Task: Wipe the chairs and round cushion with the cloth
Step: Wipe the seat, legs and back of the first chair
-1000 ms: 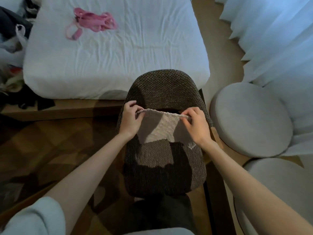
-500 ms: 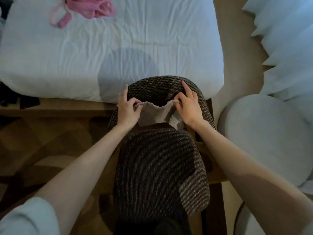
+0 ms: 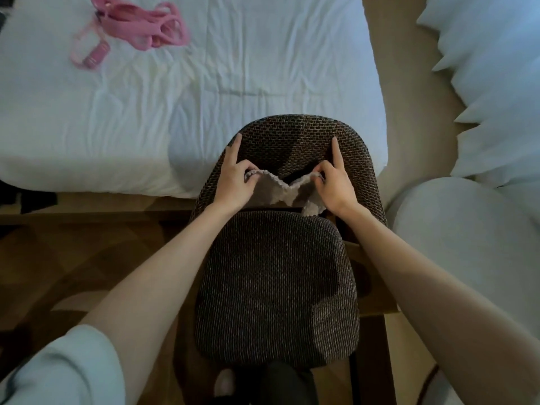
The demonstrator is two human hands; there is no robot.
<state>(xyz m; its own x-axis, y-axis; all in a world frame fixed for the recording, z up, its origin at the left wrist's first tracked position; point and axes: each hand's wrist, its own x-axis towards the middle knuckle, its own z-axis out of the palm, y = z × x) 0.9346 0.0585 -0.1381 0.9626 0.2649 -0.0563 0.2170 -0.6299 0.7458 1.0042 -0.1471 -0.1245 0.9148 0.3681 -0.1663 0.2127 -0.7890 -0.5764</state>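
A brown woven chair (image 3: 276,287) stands in front of me with its curved backrest (image 3: 295,141) toward the bed. A light grey cloth (image 3: 277,191) hangs slack against the inside of the backrest. My left hand (image 3: 233,182) pinches its left top corner, index finger stretched up along the backrest. My right hand (image 3: 336,185) pinches the right top corner the same way. The cloth sags in a V between them. A round pale cushion (image 3: 467,244) lies to the right of the chair.
A bed with a white sheet (image 3: 204,83) fills the far side, touching the chair's back. A pink strap bundle (image 3: 137,30) lies on it. White curtains (image 3: 496,68) hang at the right. A wooden bed frame (image 3: 87,211) and patterned floor (image 3: 73,273) lie to the left.
Both hands lifted the cloth from the seat to the backrest and came closer together, so the cloth went from stretched flat to sagging. The index fingers now point up.
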